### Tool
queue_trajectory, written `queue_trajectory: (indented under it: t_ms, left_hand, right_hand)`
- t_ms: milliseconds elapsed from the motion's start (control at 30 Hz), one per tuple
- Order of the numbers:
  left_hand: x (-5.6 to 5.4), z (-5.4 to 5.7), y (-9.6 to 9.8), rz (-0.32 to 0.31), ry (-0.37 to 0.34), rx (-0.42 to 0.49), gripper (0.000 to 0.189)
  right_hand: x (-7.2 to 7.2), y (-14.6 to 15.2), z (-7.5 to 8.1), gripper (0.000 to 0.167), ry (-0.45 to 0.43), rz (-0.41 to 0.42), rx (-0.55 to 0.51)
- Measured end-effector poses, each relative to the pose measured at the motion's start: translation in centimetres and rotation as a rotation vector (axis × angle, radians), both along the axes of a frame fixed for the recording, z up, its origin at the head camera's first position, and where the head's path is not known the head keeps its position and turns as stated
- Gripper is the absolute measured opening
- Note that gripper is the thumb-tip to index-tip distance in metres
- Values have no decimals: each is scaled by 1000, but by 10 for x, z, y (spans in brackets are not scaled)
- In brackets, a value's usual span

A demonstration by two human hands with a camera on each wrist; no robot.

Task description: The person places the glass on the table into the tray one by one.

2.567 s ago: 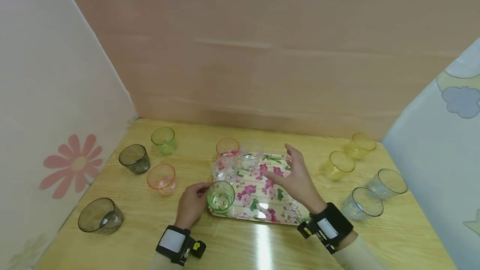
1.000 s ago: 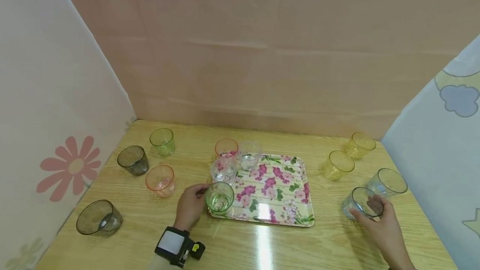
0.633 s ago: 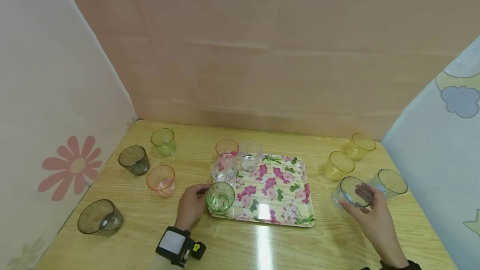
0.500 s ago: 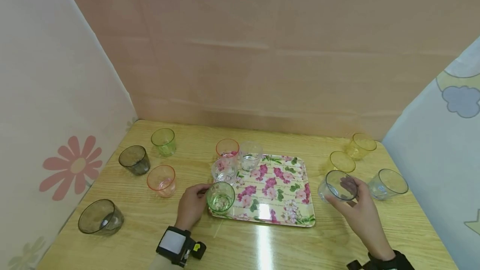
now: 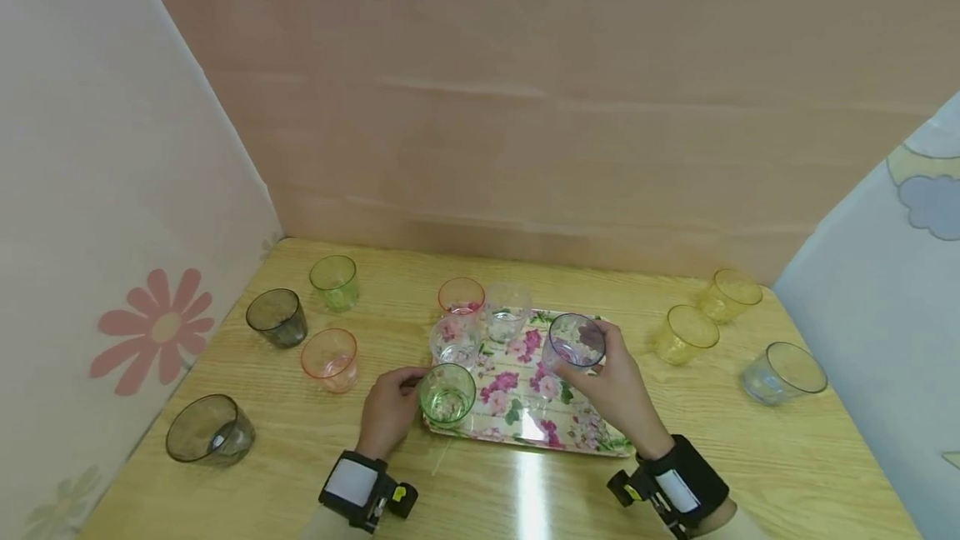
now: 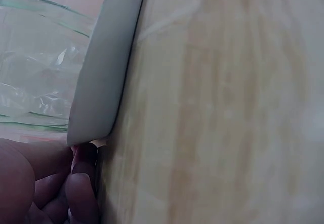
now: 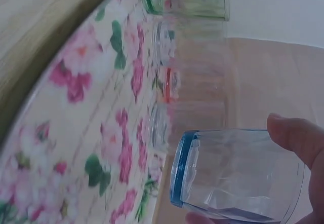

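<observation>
My right hand [image 5: 621,390] grips a clear, blue-tinted glass [image 5: 572,343] above the flowered tray [image 5: 517,417]. In the right wrist view, thumb and fingers lie round the side of that glass [image 7: 233,171], its blue base tipped toward the tray. My left hand [image 5: 388,412] pinches the tray's left edge; the left wrist view shows the thumb above the rim [image 6: 104,72] and curled fingers below. On the tray's left part stand a green glass [image 5: 447,397], two clear glasses, one in front [image 5: 454,348] and one behind [image 5: 507,319], and a red-rimmed glass [image 5: 461,300].
To the left stand a green glass [image 5: 335,283], a pink glass [image 5: 330,363] and two grey glasses, one far [image 5: 277,319] and one near [image 5: 212,433]. On the right are two yellow glasses [image 5: 686,336] and another blue-tinted glass [image 5: 782,375]. Papered walls enclose the wooden table [image 5: 480,498].
My right hand reached right from the tray, took hold of the nearer blue-tinted glass, lifted it and carried it left over the tray. My left hand has stayed at the tray's edge.
</observation>
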State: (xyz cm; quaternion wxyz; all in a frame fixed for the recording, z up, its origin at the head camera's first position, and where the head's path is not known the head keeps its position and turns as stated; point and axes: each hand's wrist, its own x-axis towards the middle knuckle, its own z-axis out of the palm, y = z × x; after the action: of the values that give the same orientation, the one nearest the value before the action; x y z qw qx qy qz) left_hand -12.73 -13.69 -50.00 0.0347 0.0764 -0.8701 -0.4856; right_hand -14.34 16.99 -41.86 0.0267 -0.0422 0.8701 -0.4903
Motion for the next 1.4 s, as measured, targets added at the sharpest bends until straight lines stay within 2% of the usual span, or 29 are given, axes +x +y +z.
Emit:
queue_trajectory:
  t_ms: [200, 533, 767, 1100, 1400]
  left_hand:
    - [0, 1, 2, 8, -1, -6, 16]
    - [-1, -1, 2, 5, 0, -12, 16]
    - [-1, -1, 3, 10, -1, -17, 15]
    - [0, 1, 3, 9, 11, -16, 15]
    - [0, 3, 3, 8, 5, -14, 15]
  right_hand:
    - [-5, -22, -10, 93, -1, 18, 9]
    - [-9, -49, -28, 83, 35, 21, -6]
    - [-12, -62, -37, 83, 46, 24, -28]
    - [-13, -73, -41, 83, 41, 52, -64]
    - [-13, -78, -40, 83, 51, 49, -35]
